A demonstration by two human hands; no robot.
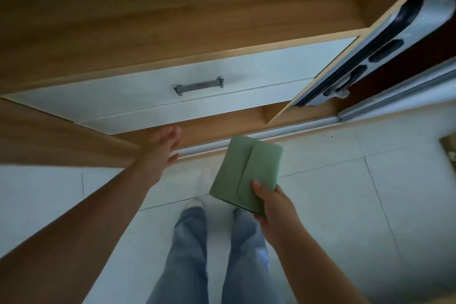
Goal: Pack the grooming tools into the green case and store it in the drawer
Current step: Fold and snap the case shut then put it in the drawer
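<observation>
A: I see the wardrobe (74,39) with its white drawer (172,91) closed and the handle (199,85) untouched. Open it first.

B: Agreed. Left hand (160,149) is spread wide, holding nothing, low near the floor rail and well short of the handle. I'd raise it and pull straight.

A: Case?

B: Right hand (274,202) pinches the green case (243,170) by its near corner, flap closed, above the floor. Keep it clear while the drawer slides.

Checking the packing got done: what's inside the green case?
Cannot tell. The green case, gripped by the right hand, has its flap closed, covering any contents.
</observation>
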